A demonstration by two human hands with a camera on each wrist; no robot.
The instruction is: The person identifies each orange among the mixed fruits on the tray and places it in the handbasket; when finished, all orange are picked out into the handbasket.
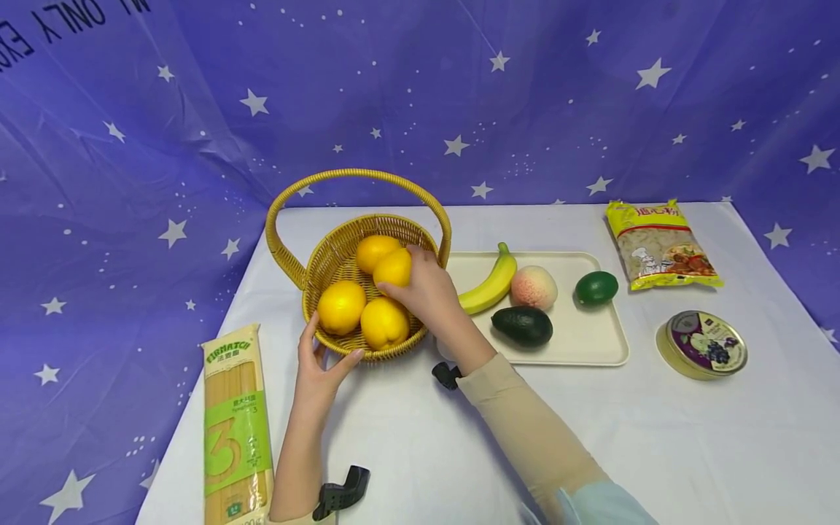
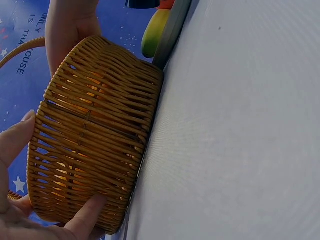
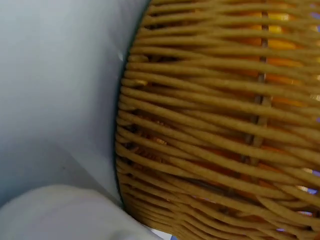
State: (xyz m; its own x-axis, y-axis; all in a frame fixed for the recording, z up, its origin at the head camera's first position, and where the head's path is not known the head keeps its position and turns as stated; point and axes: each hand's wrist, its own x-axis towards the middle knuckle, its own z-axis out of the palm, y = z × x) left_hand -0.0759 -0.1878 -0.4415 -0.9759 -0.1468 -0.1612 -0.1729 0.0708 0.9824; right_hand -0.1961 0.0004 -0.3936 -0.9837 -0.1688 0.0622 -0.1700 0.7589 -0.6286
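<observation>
A wicker basket (image 1: 367,355) with a tall arched handle (image 1: 357,173) stands on the white-covered table. It holds several round yellow-orange fruits, among them one at the front left (image 1: 342,308) and one at the front right (image 1: 385,323). My right hand (image 1: 426,288), reaching in over the basket's right rim, grips another yellow-orange fruit (image 1: 392,268) beside the rear one (image 1: 377,253). My left hand (image 1: 319,372) rests at the front left, thumb at the rim and fingers spread along the woven wall (image 2: 95,125). The right wrist view shows only the basket's side (image 3: 215,115); my right fingers are hidden there.
Right of the basket lies a cream tray (image 1: 593,343) with a banana (image 1: 491,286), a peach (image 1: 534,287), an avocado (image 1: 523,326) and a small green fruit (image 1: 596,288). Spaghetti (image 1: 238,430) lies left; a yellow food bag (image 1: 664,246) and a round tin (image 1: 702,345) lie right.
</observation>
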